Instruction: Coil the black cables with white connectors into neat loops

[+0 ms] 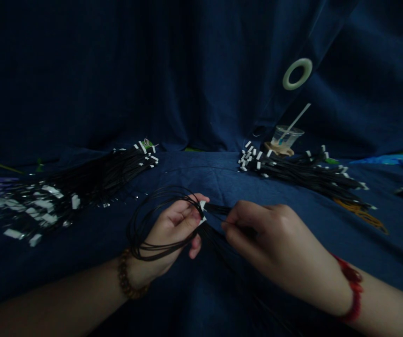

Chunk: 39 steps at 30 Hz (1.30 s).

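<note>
A looped bundle of thin black cords [147, 257] hangs over my left hand [176, 224], with the thumb and fingers closed on it. White tags [203, 213] show at the spot where the loops come together, by my left fingertips. My right hand [257, 229] pinches the black strands just right of those tags, its fingertips pressed together. Loose cord ends trail down below both hands into the dark. Exactly how many strands the right fingers grip is hidden.
Piles of black cords with white tags lie at left [99, 173] and right [293, 173]. Behind the right pile stands a clear plastic cup [287, 136] with a stick in it. Orange cords [361, 215] lie nearby. A pale ring [297, 74] is against the dark blue cloth [205, 84].
</note>
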Available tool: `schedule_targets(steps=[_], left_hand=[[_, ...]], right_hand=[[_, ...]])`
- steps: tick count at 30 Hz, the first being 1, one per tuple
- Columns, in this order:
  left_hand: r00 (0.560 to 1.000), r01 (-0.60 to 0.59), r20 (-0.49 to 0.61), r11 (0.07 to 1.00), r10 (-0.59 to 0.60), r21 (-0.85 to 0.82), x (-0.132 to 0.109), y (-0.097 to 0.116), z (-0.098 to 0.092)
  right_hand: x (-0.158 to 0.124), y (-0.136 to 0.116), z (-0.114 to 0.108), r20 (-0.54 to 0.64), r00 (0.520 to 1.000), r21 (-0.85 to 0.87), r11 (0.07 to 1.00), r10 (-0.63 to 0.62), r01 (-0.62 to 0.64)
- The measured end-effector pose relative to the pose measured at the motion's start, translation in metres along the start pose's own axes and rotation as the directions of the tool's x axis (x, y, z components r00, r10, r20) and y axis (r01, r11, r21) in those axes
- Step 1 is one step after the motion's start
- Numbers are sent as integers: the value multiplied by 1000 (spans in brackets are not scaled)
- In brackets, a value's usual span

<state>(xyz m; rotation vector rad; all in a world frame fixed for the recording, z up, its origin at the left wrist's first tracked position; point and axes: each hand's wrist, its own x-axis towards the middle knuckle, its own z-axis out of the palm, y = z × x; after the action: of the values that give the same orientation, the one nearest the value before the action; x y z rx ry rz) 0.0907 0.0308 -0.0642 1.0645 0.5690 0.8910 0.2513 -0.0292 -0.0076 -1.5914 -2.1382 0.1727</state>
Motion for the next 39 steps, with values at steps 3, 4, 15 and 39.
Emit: schedule_targets(steps=[3,4,15,39], left_hand=[[1000,-11,9,1000,11,0,0,0,0],[1000,-16,10,1000,16,2,0,-1,-1],[1000,8,3,985,-9,175,-1,-1,0],[985,45,-173,987,-17,155,7,-2,0]], right_hand=[[-1,0,2,11,1000,-21,1000,-9,9],[-1,0,2,12,1000,-29,999,-12,13],[-1,1,3,4,999,-99,994,-39,39],[-30,-8,-8,278,944,-393,875,-180,283]])
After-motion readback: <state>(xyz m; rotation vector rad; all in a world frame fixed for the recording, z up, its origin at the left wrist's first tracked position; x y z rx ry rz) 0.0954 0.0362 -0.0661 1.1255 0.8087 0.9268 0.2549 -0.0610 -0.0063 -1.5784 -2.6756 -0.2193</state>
